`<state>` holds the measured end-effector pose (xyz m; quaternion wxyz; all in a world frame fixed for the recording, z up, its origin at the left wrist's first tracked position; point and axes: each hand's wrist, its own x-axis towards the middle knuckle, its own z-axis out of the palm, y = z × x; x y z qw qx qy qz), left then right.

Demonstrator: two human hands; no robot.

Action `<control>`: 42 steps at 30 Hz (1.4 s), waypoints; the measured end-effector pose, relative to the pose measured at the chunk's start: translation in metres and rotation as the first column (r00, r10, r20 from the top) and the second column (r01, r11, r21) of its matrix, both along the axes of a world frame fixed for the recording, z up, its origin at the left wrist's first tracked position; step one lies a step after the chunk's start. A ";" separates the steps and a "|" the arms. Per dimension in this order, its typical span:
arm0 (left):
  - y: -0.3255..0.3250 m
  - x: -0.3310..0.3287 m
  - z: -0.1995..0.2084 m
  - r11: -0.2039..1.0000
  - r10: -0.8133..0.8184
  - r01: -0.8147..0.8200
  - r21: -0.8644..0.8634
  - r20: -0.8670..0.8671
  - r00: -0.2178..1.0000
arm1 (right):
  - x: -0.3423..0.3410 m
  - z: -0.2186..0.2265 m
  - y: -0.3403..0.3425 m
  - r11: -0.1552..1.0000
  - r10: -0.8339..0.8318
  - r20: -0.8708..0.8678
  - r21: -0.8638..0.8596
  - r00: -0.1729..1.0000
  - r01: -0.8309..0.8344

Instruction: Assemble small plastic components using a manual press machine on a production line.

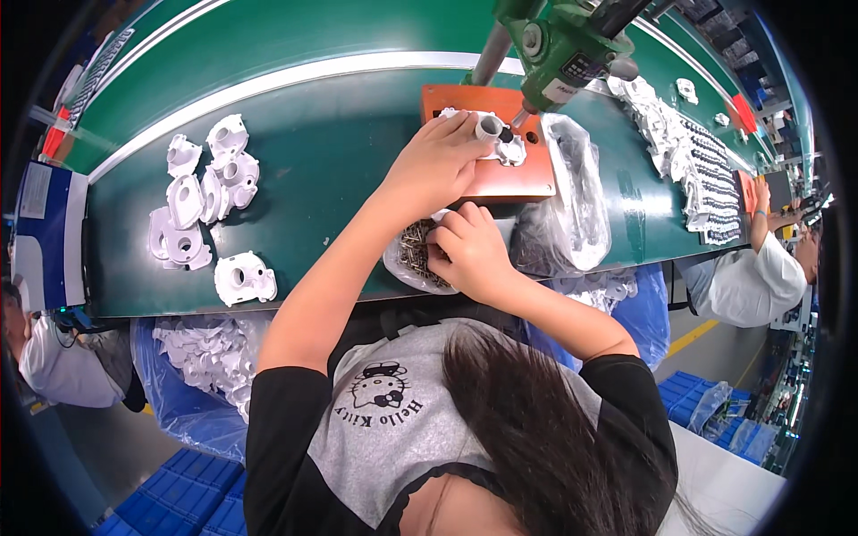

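Note:
My left hand (435,163) is closed on a white plastic housing (489,129), pressing it on an orange block (518,181). A short round tube stands up from the housing, with a small black piece beside it. Just right of the tube, the tip of a green press-like machine (561,58) points down at the block. My right hand (475,253) reaches into a clear plastic bag of small metal screws or pins (414,243). Its fingers are curled together at the pile, and whatever is between the fingertips is hidden.
Several loose white housings (213,194) lie on the dark green bench at left. A clear plastic bag (575,192) rests right of the block. Farther right are rows of white parts (710,179) and another person's arm. Blue-lined bins (201,366) of white parts stand below the bench edge.

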<state>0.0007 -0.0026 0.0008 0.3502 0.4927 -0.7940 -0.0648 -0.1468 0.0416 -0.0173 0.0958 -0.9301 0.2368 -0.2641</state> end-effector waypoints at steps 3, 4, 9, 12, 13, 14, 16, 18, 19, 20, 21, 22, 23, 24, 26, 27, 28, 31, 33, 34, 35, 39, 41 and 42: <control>-0.001 0.000 -0.001 1.000 0.000 0.000 0.001 0.000 1.000 | 0.000 0.004 -0.005 0.999 -0.008 0.023 0.036 1.000 0.007; -0.001 0.000 -0.002 1.000 0.005 -0.005 -0.006 0.000 1.000 | 0.000 0.005 -0.005 0.999 -0.014 0.011 0.041 1.000 0.013; 0.001 -0.001 0.000 1.000 0.009 -0.009 -0.002 -0.004 1.000 | 0.002 0.007 0.003 0.999 -0.018 -0.082 -0.032 0.996 0.015; 0.001 -0.001 -0.002 1.000 -0.001 0.001 -0.018 -0.008 1.000 | 0.001 0.008 0.002 0.999 -0.009 -0.133 -0.044 0.991 0.003; 0.000 -0.001 -0.004 1.000 -0.001 0.000 -0.027 -0.020 1.000 | 0.001 0.008 0.001 0.999 0.004 -0.131 -0.037 0.991 -0.009; -0.001 -0.002 -0.004 1.000 -0.001 0.001 -0.028 -0.020 1.000 | 0.001 0.009 -0.001 0.999 0.003 -0.132 -0.039 0.991 -0.008; -0.002 -0.003 -0.005 1.000 -0.009 0.009 -0.009 -0.019 1.000 | -0.004 0.013 -0.006 0.999 0.028 -0.035 0.034 0.999 -0.027; 0.000 -0.001 -0.005 1.000 0.008 -0.008 -0.008 -0.022 1.000 | -0.013 0.031 -0.016 0.953 0.044 0.012 0.300 0.999 -0.045; 0.001 0.000 -0.006 1.000 0.017 -0.017 -0.007 -0.026 1.000 | -0.019 0.043 -0.022 0.837 0.040 0.056 0.544 0.998 -0.064; 0.002 0.001 -0.004 1.000 0.019 -0.019 -0.009 -0.027 0.999 | -0.027 0.059 -0.030 0.751 -0.032 0.055 0.660 0.998 -0.012; 0.004 0.003 -0.003 1.000 0.021 -0.021 0.011 -0.024 0.999 | -0.033 0.069 -0.041 0.644 -0.096 0.047 0.765 0.994 0.026; 0.004 0.002 -0.001 1.000 0.010 -0.009 0.029 -0.026 1.000 | -0.043 0.070 -0.056 0.653 -0.171 0.093 0.756 0.981 0.042; 0.003 0.001 0.000 1.000 0.005 -0.004 0.027 -0.028 1.000 | -0.051 0.072 -0.072 0.661 -0.246 0.140 0.748 0.959 0.060; 0.003 0.000 -0.001 1.000 0.007 -0.007 -0.017 -0.022 1.000 | -0.053 0.073 -0.086 0.668 -0.306 0.123 0.734 0.944 0.121; 0.002 -0.003 0.000 0.998 0.004 -0.005 -0.061 -0.018 1.000 | -0.054 0.069 -0.111 0.670 -0.369 0.106 0.718 0.923 0.186; 0.002 -0.003 0.001 0.999 0.001 -0.002 -0.041 -0.013 1.000 | -0.054 0.058 -0.123 0.655 -0.394 0.142 0.736 0.908 0.169; 0.001 -0.004 0.002 1.000 -0.002 0.002 -0.021 -0.008 1.000 | -0.056 0.052 -0.130 0.640 -0.419 0.176 0.753 0.891 0.152; 0.002 -0.002 0.000 1.000 0.004 -0.004 -0.030 -0.013 1.000 | -0.045 0.059 -0.126 0.697 -0.366 0.104 0.689 0.925 0.199; 0.002 -0.002 -0.002 0.999 0.011 -0.011 -0.044 -0.012 1.000 | -0.045 0.058 -0.131 0.669 -0.357 0.079 0.717 0.931 0.196; 0.002 -0.002 -0.003 0.998 0.017 -0.018 -0.058 -0.012 1.000 | -0.045 0.058 -0.134 0.641 -0.347 0.054 0.743 0.936 0.195; 0.003 -0.002 -0.002 0.998 0.015 -0.016 -0.056 -0.013 1.000 | -0.044 0.059 -0.135 0.639 -0.349 0.052 0.744 0.936 0.197; 0.002 -0.002 0.003 0.999 -0.003 0.003 -0.042 0.001 1.000 | -0.045 0.053 -0.153 0.632 -0.273 -0.034 0.747 0.961 0.206; 0.001 -0.001 0.002 0.999 -0.006 0.006 -0.047 0.013 1.000 | -0.048 0.051 -0.164 0.656 -0.240 -0.095 0.718 0.966 0.234; 0.002 0.001 -0.001 0.999 0.007 -0.007 -0.036 0.005 1.000 | -0.049 0.054 -0.168 0.633 -0.158 -0.069 0.758 0.985 0.155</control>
